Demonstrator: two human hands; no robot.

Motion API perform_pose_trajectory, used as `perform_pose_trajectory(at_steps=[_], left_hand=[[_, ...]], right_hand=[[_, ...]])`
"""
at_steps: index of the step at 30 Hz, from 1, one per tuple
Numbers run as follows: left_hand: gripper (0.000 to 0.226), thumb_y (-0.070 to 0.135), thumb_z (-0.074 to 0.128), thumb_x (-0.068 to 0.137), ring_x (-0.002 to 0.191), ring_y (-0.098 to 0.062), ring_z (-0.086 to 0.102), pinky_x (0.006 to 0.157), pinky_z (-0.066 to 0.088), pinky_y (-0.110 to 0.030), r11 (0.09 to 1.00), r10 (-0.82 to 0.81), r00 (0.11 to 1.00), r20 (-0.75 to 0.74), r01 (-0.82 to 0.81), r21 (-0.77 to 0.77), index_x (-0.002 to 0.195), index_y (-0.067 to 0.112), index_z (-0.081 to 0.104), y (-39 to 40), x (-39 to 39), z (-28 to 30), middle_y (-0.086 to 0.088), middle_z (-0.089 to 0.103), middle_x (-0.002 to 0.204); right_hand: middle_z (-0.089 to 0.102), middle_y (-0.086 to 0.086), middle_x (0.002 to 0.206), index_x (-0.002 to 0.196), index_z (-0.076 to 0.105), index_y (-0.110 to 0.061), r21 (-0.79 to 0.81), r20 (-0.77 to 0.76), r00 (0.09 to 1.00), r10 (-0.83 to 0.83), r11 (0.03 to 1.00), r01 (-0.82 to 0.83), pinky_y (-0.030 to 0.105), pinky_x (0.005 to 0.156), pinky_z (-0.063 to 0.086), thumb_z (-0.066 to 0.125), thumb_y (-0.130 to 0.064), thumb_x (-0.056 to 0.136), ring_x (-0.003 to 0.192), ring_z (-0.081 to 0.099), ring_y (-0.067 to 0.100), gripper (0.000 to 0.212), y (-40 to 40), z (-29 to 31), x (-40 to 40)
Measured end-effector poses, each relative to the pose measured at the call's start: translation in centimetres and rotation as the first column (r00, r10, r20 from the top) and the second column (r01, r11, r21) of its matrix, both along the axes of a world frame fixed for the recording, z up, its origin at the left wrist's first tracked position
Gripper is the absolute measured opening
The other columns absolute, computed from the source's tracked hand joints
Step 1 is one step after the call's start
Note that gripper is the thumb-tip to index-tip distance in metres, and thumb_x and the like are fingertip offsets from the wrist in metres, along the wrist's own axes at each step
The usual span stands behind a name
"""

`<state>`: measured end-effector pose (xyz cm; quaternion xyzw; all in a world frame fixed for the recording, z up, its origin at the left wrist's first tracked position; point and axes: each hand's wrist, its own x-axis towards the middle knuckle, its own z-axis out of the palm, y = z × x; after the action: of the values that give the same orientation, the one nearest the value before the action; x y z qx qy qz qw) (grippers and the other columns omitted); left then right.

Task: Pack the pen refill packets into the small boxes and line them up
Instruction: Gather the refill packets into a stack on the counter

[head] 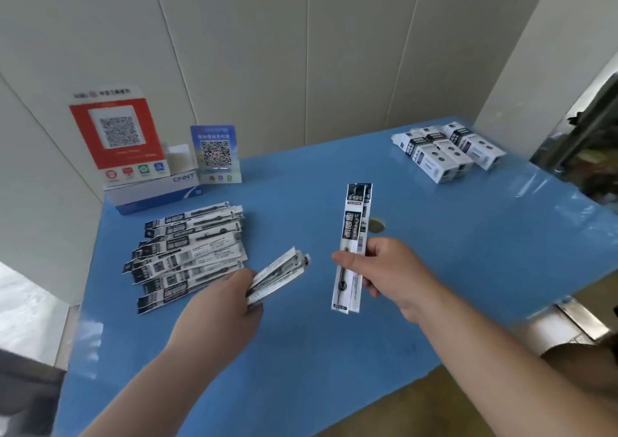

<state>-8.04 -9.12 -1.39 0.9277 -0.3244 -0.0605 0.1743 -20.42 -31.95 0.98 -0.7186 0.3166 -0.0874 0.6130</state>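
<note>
A spread pile of black-and-white pen refill packets (189,252) lies on the left of the blue table (434,252). My left hand (230,297) grips a few packets (277,274) by one end, just right of the pile, their far ends pointing up and to the right. My right hand (384,271) holds two or three packets (352,232) upright above the table's middle. Several small white-and-black boxes (448,150) lie grouped at the far right corner.
At the back left stand a red QR-code sign (117,135), a blue QR-code sign (216,154) and a white-and-blue box marked CHNT (155,190). A small round hole (376,225) marks the table's middle. White wall panels close the back; the table's edge runs near right.
</note>
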Motion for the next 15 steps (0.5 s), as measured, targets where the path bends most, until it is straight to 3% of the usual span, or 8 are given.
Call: perform_pose_trajectory(at_steps=[5, 8, 11, 15], left_hand=[[0.013, 0.031, 0.052, 0.091, 0.063, -0.005, 0.051, 0.048, 0.033, -0.025, 1.000, 0.023, 1.000, -0.010, -0.023, -0.016, 0.082, 0.033, 0.042, -6.3, -3.9, -0.1, 0.009, 0.053, 0.073], [0.013, 0.032, 0.053, 0.090, 0.063, -0.006, 0.052, 0.048, 0.035, -0.026, 0.998, 0.052, 0.999, 0.002, -0.052, -0.027, 0.082, 0.032, 0.043, -10.1, -6.3, -0.2, 0.008, 0.054, 0.072], [0.016, 0.032, 0.053, 0.090, 0.061, -0.007, 0.051, 0.048, 0.036, -0.027, 0.995, 0.096, 0.995, 0.008, -0.096, -0.019, 0.079, 0.033, 0.041, -14.0, -8.3, -0.3, 0.007, 0.054, 0.071], [0.012, 0.034, 0.053, 0.091, 0.061, -0.008, 0.053, 0.053, 0.045, -0.031, 0.990, 0.143, 0.990, 0.012, -0.143, 0.007, 0.083, 0.030, 0.044, -18.4, -10.4, -0.6, 0.007, 0.055, 0.072]], right_hand=[[0.069, -0.014, 0.062, 0.078, 0.077, -0.029, 0.036, 0.041, 0.999, -0.005, 0.999, 0.003, 0.011, 0.044, 0.042, 0.081, -0.035, 0.084, 0.050, 0.060, -0.002, 0.008, -6.3, 0.1, -3.8], [0.066, -0.017, 0.059, 0.074, 0.075, -0.040, 0.017, 0.040, 0.999, 0.019, 1.000, -0.020, 0.009, 0.044, 0.040, 0.078, -0.036, 0.086, 0.048, 0.056, -0.005, 0.013, -10.3, -0.4, -6.2], [0.063, -0.014, 0.059, 0.072, 0.073, -0.034, 0.026, 0.022, 0.999, 0.027, 0.999, -0.028, 0.012, 0.046, 0.040, 0.077, -0.038, 0.087, 0.047, 0.051, 0.000, 0.016, -14.8, -0.6, -8.1], [0.059, -0.010, 0.065, 0.075, 0.066, -0.024, 0.047, -0.018, 0.999, 0.048, 0.998, -0.047, 0.023, 0.063, 0.044, 0.070, -0.040, 0.092, 0.052, 0.050, 0.004, 0.023, -20.3, -0.6, -9.6]])
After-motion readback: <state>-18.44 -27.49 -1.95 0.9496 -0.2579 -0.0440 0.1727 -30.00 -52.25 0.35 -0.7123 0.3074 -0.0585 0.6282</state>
